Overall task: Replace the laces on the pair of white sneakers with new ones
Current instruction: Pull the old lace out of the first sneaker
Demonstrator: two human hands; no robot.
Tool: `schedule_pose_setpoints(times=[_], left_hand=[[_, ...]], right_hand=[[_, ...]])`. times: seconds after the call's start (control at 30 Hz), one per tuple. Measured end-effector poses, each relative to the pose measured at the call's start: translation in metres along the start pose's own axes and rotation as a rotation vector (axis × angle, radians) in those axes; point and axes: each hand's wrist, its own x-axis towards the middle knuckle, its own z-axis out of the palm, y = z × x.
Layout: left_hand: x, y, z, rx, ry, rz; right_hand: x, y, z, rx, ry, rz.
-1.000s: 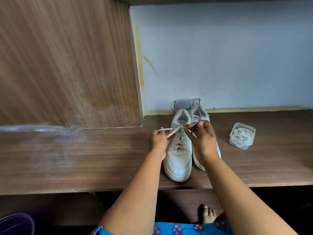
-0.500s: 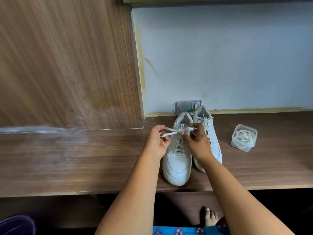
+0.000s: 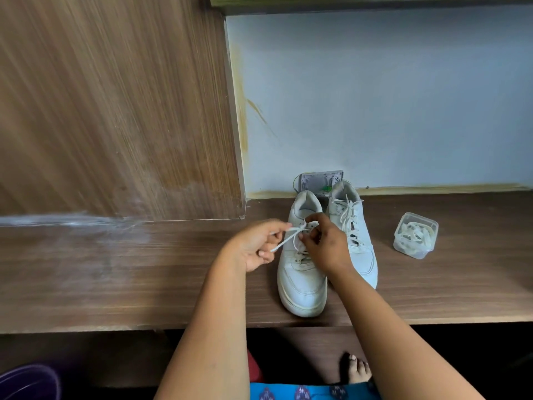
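Two white sneakers stand side by side on the wooden shelf (image 3: 115,278), toes toward me. Over the left sneaker (image 3: 301,280) my left hand (image 3: 253,246) pinches a white lace (image 3: 284,241) that runs from its upper eyelets. My right hand (image 3: 323,245) pinches the same lace at the top of the tongue and covers part of the lacing. The right sneaker (image 3: 356,235) is laced, with loose ends lying on its tongue. A small clear plastic box (image 3: 415,235) with coiled white laces inside sits to the right.
A small grey packet (image 3: 321,180) leans on the pale wall behind the sneakers. A wooden panel (image 3: 115,111) rises at the left. Below the shelf edge are a bare foot (image 3: 356,370) and a purple tub (image 3: 28,382).
Both hands have shifted over the left sneaker's top; my left hand now draws the lace down to the left and my right hand has moved onto the tongue. The camera has tilted slightly.
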Motion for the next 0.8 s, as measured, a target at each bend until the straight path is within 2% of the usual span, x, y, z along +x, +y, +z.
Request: schedule_pose_setpoints(times=[0.1, 0.17, 0.27, 0.33, 0.37, 0.43, 0.53, 0.67, 0.8], left_hand=[[-0.010, -0.001, -0.009, 0.266, -0.097, -0.065], [-0.010, -0.002, -0.009, 0.403, -0.044, -0.079], [0.007, -0.010, -0.010, 0.474, 0.287, 0.122], [0.020, -0.014, -0.011, 0.752, 0.562, 0.313], [0.025, -0.015, -0.008, 0.869, 0.611, 0.387], [0.032, -0.018, 0.002, 0.915, 0.526, 0.487], [0.039, -0.026, 0.019, 0.832, 0.392, 0.582], [0.044, -0.032, 0.028, 0.814, 0.385, 0.669], [0.050, -0.031, 0.022, 0.718, 0.380, 0.618]], right_hand=[[0.002, 0.002, -0.002, 0.002, -0.002, -0.021], [0.001, 0.001, -0.005, 0.010, 0.002, -0.020], [0.005, 0.000, -0.012, 0.208, -0.032, 0.119], [0.009, 0.002, -0.012, 0.191, -0.003, 0.113], [0.011, 0.003, -0.012, 0.159, 0.011, 0.101], [0.013, 0.004, -0.010, 0.034, -0.011, 0.018], [0.014, 0.000, -0.005, -0.006, 0.004, -0.041], [0.017, 0.006, -0.002, 0.126, 0.094, 0.104], [0.020, 0.005, -0.007, 0.381, 0.062, 0.252]])
